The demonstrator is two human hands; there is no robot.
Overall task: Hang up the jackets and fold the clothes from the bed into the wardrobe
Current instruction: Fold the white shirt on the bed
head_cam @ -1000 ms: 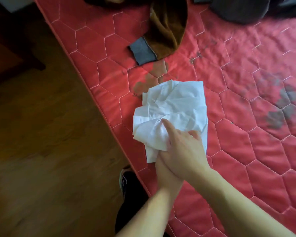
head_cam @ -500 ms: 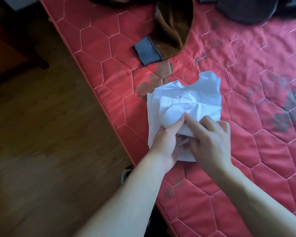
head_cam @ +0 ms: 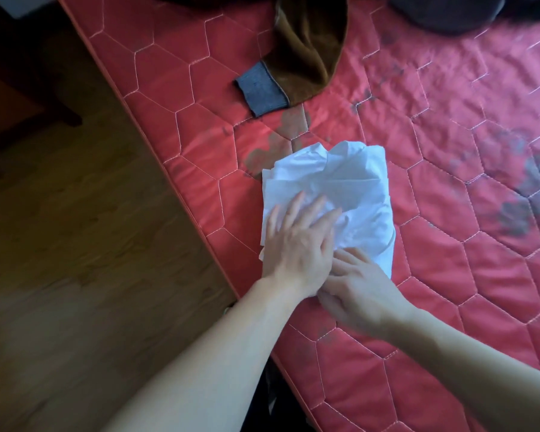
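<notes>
White garment (head_cam: 349, 194) — a crumpled, partly folded bundle — lies on the red quilted mattress (head_cam: 449, 244), close to the mattress edge nearest the wooden floor (head_cam: 75, 244). Seen from the head camera, the left hand (head_cam: 296, 244) lies flat on the bundle's near-left part, fingers straight and spread, pressing it down. The right hand (head_cam: 356, 285) sits just beside and partly under the left, at the bundle's near edge; its fingers look loosely bent, and whether they pinch any cloth cannot be told. The bundle's longer side runs away from the person, so most of the cloth lies beyond both hands. Farther up the bed lie a brown jacket (head_cam: 309, 48) with a grey cuff (head_cam: 261, 92), and a dark garment (head_cam: 434, 14) at the top edge.
</notes>
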